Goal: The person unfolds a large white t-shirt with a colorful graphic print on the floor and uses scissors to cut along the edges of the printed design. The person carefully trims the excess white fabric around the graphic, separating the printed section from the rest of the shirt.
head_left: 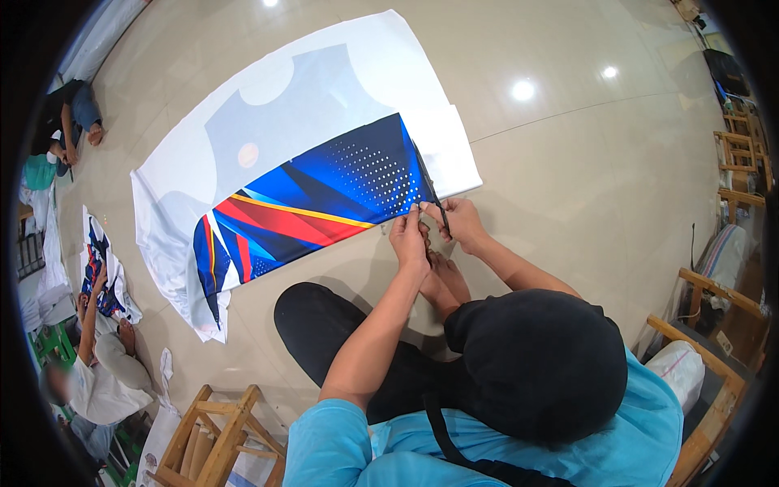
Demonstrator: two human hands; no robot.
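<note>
A garment workshop, judging by the printed blue-and-red cloth [300, 195], long black scissors [433, 188], plain wooden stool [233, 430] and co-worker [109, 396] handling patterned fabric [97, 272].

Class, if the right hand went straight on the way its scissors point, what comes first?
The right hand would probably meet the edge of the blue printed fabric, alongside the scissors; depth there is unclear.

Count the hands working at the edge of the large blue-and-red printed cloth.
2. The left hand pinches the printed cloth near its lower right corner; the right hand, just right of it, holds black scissors. Neither is hidden.
</note>
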